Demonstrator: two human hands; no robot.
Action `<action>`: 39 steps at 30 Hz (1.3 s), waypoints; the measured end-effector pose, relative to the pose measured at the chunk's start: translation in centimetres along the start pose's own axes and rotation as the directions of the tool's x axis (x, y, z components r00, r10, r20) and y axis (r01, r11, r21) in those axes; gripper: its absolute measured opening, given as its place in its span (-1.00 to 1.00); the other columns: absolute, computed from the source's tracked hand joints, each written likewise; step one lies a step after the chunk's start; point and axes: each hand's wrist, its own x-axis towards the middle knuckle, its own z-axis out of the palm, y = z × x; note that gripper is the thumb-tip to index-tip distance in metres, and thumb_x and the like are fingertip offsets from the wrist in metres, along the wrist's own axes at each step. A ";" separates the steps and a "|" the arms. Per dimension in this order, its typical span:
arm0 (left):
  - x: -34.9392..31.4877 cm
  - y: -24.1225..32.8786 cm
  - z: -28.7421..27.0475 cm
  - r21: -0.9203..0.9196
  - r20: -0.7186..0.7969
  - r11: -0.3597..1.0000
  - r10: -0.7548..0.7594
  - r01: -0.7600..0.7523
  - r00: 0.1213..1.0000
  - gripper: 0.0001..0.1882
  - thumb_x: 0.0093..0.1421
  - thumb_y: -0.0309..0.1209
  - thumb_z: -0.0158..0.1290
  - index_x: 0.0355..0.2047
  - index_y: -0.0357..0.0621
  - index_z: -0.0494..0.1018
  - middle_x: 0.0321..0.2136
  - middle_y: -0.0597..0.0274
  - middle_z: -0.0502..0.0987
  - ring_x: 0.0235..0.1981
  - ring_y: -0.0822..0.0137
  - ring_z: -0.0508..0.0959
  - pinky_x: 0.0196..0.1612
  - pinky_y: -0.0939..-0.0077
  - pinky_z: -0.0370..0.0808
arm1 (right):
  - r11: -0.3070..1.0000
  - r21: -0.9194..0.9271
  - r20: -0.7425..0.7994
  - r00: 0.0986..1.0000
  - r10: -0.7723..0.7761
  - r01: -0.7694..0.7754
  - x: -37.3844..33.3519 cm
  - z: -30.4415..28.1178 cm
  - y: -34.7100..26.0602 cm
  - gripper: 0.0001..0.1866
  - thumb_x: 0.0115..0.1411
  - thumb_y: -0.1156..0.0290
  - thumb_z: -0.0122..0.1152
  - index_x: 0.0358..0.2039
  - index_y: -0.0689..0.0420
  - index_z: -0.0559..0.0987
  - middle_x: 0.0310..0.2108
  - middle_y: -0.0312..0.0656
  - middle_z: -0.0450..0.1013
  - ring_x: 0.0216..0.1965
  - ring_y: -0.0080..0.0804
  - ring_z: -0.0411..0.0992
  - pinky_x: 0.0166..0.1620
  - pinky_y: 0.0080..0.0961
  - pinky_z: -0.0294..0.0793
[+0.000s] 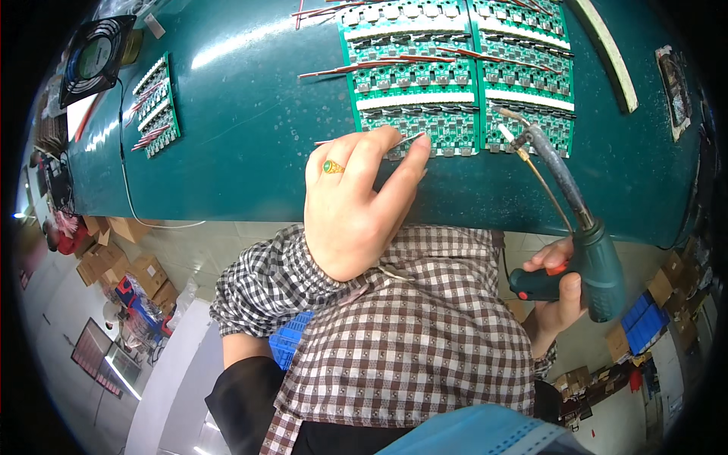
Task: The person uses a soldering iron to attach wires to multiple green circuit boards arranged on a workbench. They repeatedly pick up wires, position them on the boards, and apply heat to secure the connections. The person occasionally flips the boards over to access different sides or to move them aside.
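My left hand [356,201], with a ring on one finger, rests over the near edge of the left green circuit board panel [417,98]. Its thumb and index finger pinch a thin wire [412,139] against the lowest row of boards. My right hand [561,303] is wrapped round the handle of a dark green soldering gun [601,265] at the table's front edge. The gun's metal arm reaches up and left, its tip [503,112] above the right circuit board panel [523,76]. Red and black wires [394,62] lie across both panels in rows.
A smaller circuit board panel [157,106] with wires lies on the left of the green tabletop [250,144]. Behind it stands a black fan [97,59] with a cable. A pale curved strip [607,53] and a worn dark rectangular piece [673,92] lie at the right.
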 end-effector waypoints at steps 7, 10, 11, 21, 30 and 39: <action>-0.2 0.1 -0.2 -0.010 0.051 0.999 -0.040 0.041 0.998 -0.45 -0.03 -0.55 0.28 0.02 0.10 0.57 -0.12 0.22 0.48 -0.14 0.21 0.50 -0.09 0.29 0.39 | 0.990 -0.121 0.057 0.996 -0.062 0.068 0.1 -0.7 0.5 -0.46 0.28 0.16 0.18 0.01 0.42 0.37 -0.35 -0.06 0.39 -0.36 -0.30 0.47 -0.40 -0.43 0.65; -0.6 0.1 0.2 0.056 0.049 0.998 -0.017 0.014 0.999 -0.44 -0.02 -0.55 0.23 0.04 0.19 0.56 -0.08 0.26 0.46 -0.10 0.25 0.48 -0.05 0.29 0.36 | 0.989 -0.127 0.048 0.996 -0.072 0.078 0.0 -0.3 0.3 -0.46 0.28 0.16 0.19 0.01 0.41 0.37 -0.35 -0.06 0.39 -0.36 -0.29 0.47 -0.39 -0.42 0.64; -0.7 0.1 0.3 0.070 0.042 0.997 -0.017 0.014 0.999 -0.43 -0.02 -0.54 0.22 0.04 0.21 0.56 -0.08 0.27 0.46 -0.09 0.25 0.48 -0.04 0.29 0.35 | 0.988 -0.132 0.047 0.996 -0.074 0.079 -0.1 -0.1 0.2 -0.46 0.28 0.16 0.19 0.00 0.40 0.37 -0.35 -0.07 0.39 -0.36 -0.29 0.47 -0.39 -0.42 0.64; -1.6 -0.1 1.4 0.069 -0.051 0.997 0.028 -0.024 0.998 -0.47 -0.01 -0.47 0.13 0.03 0.16 0.55 -0.02 0.24 0.47 -0.03 0.26 0.48 0.05 0.20 0.36 | 0.996 -0.037 0.000 0.996 -0.084 0.084 -1.6 0.0 0.2 -0.51 0.21 0.21 0.28 -0.10 0.43 0.43 -0.30 -0.01 0.43 -0.33 -0.24 0.53 -0.28 -0.33 0.68; -1.9 -0.6 1.5 -0.242 -0.223 0.969 -0.114 0.058 0.968 -0.49 -0.08 -0.55 0.28 -0.04 -0.01 0.57 -0.10 0.16 0.54 -0.15 0.18 0.56 -0.03 0.23 0.46 | 0.997 -0.039 -0.015 0.997 -0.070 0.069 -1.5 1.0 0.2 -0.52 0.23 0.21 0.27 -0.10 0.42 0.44 -0.30 -0.01 0.44 -0.32 -0.24 0.53 -0.31 -0.34 0.69; -0.6 -0.2 0.7 -0.115 -0.194 0.992 -0.072 0.050 0.978 -0.53 -0.08 -0.51 0.33 -0.09 0.04 0.61 -0.12 0.20 0.53 -0.15 0.18 0.53 -0.06 0.26 0.42 | 0.997 -0.021 -0.002 0.997 -0.077 0.077 -1.0 1.2 0.1 -0.53 0.23 0.25 0.24 -0.09 0.44 0.42 -0.32 -0.01 0.43 -0.33 -0.23 0.52 -0.34 -0.34 0.68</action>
